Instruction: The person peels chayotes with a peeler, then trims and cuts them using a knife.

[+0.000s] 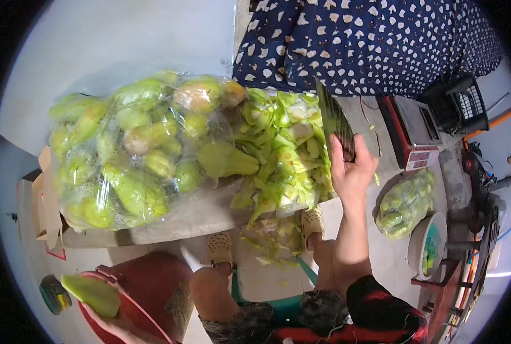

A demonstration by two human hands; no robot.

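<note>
Fingers of the right hand [356, 172] are closed around the dark handle of a broad-bladed knife [331, 112], the thumb lying along its near side; the blade points up and away from the person, over the right edge of a heap of green peels [287, 166]. Low at the left, the left hand [111, 325] holds a pale green papaya [98, 295] from beneath, at the rim of a red bucket [143, 301]; its fingertips are hidden, so how far they curl cannot be told. This papaya is well apart from the knife, with the person's knees between them. On the table [175, 221], a clear plastic bag [103, 146] bulges with green papayas, a few blushed orange, and one smooth green papaya [228, 160] lies at its right side, its narrow end against the peels. More peels are scattered on the floor between the sandals [219, 247]. Beyond the right hand are a red scale [410, 129] and a black basket [467, 103]; nearer, to its right, sits a bag of green produce [406, 203].
</note>
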